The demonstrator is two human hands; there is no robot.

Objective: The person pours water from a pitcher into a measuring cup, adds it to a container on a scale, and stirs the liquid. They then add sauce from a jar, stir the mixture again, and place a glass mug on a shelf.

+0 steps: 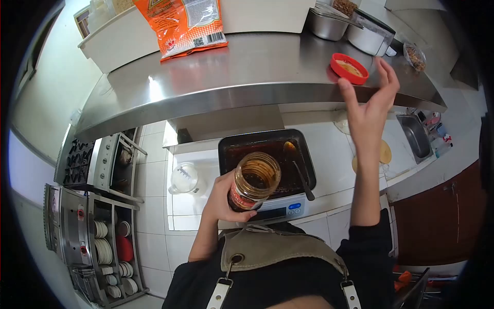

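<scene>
My left hand [226, 202] grips an uncapped glass jar [256, 181], with dark sauce inside and streaks on its walls. The mouth of the jar tips toward me. Up at the steel shelf [267, 62], my right hand [371, 105] has thumb and fingers spread around the near side of a red lid [350, 68], which lies inner side up with brownish residue in it. Below the jar, a black tray [225, 149] coated in dark sauce sits over a digital scale [301, 207]. A spoon [303, 180] leans on the tray's right side, and a yellowish dollop [289, 147] shows near its far corner.
A clear measuring jug [183, 178] stands left of the tray on the white tiled counter [188, 222]. The shelf edge overhangs the counter. On the shelf are an orange packet [188, 26], a metal pot [327, 26] and a white-filled container [368, 35]. A sink [414, 136] lies right, a stove [77, 162] left.
</scene>
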